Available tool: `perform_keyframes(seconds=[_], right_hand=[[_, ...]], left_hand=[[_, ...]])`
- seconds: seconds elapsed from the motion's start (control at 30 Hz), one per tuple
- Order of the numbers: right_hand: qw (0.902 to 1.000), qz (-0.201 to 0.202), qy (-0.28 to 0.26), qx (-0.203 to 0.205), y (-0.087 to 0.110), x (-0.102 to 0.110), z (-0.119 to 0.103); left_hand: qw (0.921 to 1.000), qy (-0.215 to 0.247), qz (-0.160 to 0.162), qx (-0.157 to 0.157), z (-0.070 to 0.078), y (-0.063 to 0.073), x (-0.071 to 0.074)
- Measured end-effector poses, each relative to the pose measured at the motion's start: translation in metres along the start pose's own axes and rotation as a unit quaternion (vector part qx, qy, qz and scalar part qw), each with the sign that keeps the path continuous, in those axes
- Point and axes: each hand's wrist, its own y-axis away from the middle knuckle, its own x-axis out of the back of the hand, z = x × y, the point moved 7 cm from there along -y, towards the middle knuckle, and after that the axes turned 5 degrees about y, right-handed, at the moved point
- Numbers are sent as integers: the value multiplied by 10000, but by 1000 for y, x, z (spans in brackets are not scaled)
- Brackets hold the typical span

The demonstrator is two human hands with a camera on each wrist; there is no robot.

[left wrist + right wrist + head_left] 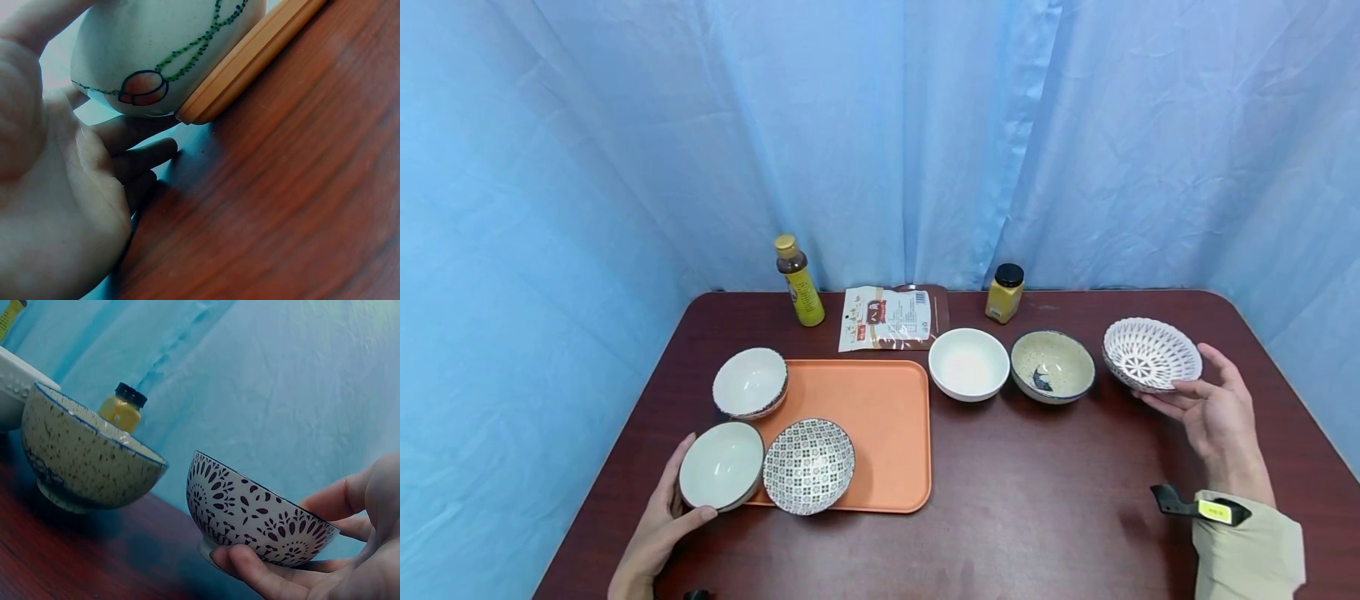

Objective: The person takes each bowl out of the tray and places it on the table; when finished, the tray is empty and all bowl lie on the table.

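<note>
My left hand [658,525] grips a pale bowl [721,467] at the front left of the tray, thumb on the near side and fingers round the left. In the left wrist view that bowl [150,56] shows a painted red bud and green dotted lines, with its base by the tray's edge. At the far right, my right hand [1221,417] holds a white bowl with dark petal patterns [1152,354] by its side. The right wrist view shows this bowl [256,515] tilted, with fingertips [244,559] under it near its foot.
An orange tray [891,433] lies left of centre. A checked bowl [808,467] and a white bowl [750,383] overlap it. Further right stand another white bowl [968,364] and a speckled bowl [1052,367]. Behind are a bottle [801,283], packet [887,318] and yellow jar [1004,293].
</note>
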Motion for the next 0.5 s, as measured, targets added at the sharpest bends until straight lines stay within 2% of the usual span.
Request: perform_keyframes(seconds=[0.27, 0.5], right_hand=[[9982, 197, 540, -193, -3, 9, 8], [9962, 259, 800, -234, -1, 13, 13]], left_hand=[[9997, -25, 36, 250, -2, -1, 1], [9999, 92, -80, -20, -1, 1, -1]])
